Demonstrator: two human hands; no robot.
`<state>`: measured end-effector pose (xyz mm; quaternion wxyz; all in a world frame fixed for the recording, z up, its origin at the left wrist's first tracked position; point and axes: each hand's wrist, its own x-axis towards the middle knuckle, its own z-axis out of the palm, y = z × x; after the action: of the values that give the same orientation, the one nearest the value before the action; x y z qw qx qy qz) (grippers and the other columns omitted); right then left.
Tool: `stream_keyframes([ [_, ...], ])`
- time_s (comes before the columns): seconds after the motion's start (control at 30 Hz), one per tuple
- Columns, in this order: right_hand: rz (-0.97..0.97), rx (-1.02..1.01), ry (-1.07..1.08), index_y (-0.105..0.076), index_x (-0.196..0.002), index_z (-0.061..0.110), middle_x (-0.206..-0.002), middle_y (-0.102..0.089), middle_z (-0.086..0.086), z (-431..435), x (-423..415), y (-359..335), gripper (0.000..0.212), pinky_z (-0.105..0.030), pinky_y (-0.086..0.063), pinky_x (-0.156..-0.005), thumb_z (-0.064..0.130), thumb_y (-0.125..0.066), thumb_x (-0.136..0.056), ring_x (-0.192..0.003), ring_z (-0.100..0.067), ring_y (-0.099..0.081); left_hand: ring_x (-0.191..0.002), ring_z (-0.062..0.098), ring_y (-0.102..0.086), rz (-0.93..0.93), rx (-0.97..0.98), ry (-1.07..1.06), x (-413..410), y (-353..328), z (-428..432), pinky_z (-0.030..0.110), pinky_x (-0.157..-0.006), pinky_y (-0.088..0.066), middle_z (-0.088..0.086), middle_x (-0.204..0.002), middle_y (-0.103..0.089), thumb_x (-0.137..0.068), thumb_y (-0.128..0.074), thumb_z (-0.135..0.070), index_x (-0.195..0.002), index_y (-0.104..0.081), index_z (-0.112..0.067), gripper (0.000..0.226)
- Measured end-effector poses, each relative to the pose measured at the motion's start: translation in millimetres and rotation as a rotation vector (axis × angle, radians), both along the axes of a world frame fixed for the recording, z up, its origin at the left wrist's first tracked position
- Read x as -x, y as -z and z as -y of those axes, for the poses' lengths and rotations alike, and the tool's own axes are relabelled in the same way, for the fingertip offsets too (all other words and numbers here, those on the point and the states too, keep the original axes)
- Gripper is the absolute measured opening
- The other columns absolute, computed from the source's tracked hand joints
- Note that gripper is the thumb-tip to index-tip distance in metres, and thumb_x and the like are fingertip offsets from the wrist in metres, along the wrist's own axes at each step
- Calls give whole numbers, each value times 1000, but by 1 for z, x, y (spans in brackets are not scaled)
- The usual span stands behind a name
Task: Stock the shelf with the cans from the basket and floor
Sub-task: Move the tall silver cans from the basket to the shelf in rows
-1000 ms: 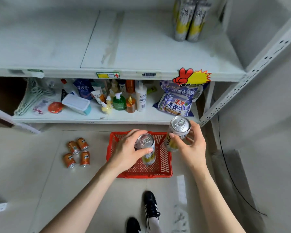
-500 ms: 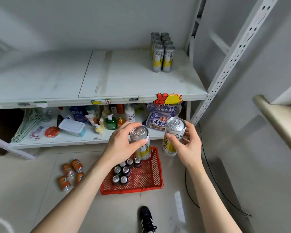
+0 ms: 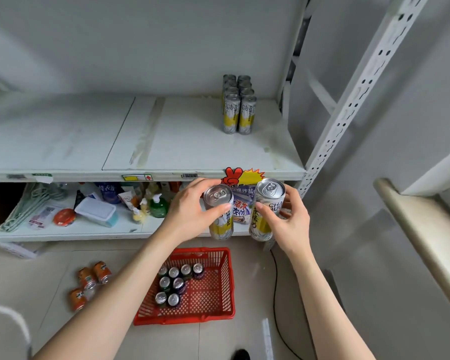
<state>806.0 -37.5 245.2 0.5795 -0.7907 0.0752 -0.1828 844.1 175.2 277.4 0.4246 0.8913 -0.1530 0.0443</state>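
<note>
Each hand is wrapped round a tall yellow-and-silver can: the left hand (image 3: 190, 213) grips the left can (image 3: 218, 206) and the right hand (image 3: 290, 222) grips the right can (image 3: 266, 203). Both are held just below the front lip of the upper shelf (image 3: 198, 146). Both cans stand upright, long axis vertical, pull-tabs up. The stocked row of matching cans (image 3: 238, 113) lies above and beyond them, at the shelf's right rear, so the right hand is nearer. Dark cans (image 3: 178, 284) wait in the red basket (image 3: 229, 281), and orange cans (image 3: 87, 279) on the floor.

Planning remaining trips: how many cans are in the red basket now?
8 cans, upright in the red basket's left side: four far, two middle, two near. None appear hidden.
</note>
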Motion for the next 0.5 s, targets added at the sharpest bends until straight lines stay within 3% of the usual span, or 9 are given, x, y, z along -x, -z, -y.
stream_keyframes([
  [0.17,-24,-18,-49,-60,-116,26,-109,-69,8,24,-42,3,48,-9,-48,-74,24,-84,-75,-96,-1,-65,-101,4,-55,7,10,-38,-39,-1,30,12,-84,-37,-14,-109,-58,-74,-77,-38,-120,-61,-22,51],
  [0.33,-36,12,-63,-56,-115,34,-106,-69,15,37,-89,9,50,-9,-48,-74,27,-84,-74,-94,2,-64,-105,2,-54,-2,3,-74,-85,3,43,16,-89,-37,-11,-118,-60,-75,-77,-39,-123,-60,-22,54],
  [0.5,-38,18,-43,-58,-117,27,-107,-69,9,45,-139,18,51,-36,-56,-87,31,-84,-73,-98,-10,-66,-103,9,-57,9,1,-61,-138,3,46,24,-92,-43,-7,-117,-60,-75,-77,-36,-121,-61,-20,52],
])
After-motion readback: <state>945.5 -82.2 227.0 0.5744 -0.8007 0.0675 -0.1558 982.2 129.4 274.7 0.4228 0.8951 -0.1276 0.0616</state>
